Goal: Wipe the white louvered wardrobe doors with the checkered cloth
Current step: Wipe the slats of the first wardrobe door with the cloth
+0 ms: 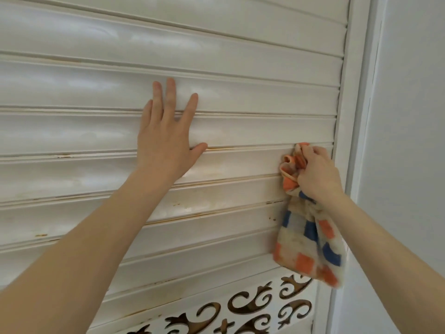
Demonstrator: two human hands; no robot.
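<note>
Two hands up | left hand flat, spread, bracing louvered door | right hand grips bunched checkered cloth | advise: press into stained grooves, full length.

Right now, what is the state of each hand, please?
Left hand: open, fingers flat on the door.
Right hand: closed, holding the cloth against the door.

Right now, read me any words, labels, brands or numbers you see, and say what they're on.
None readable. The louvered door is plain white slats, the cutout panel below shows only scroll ornament, and the checkered cloth in the right hand shows coloured squares, no tag.
</note>
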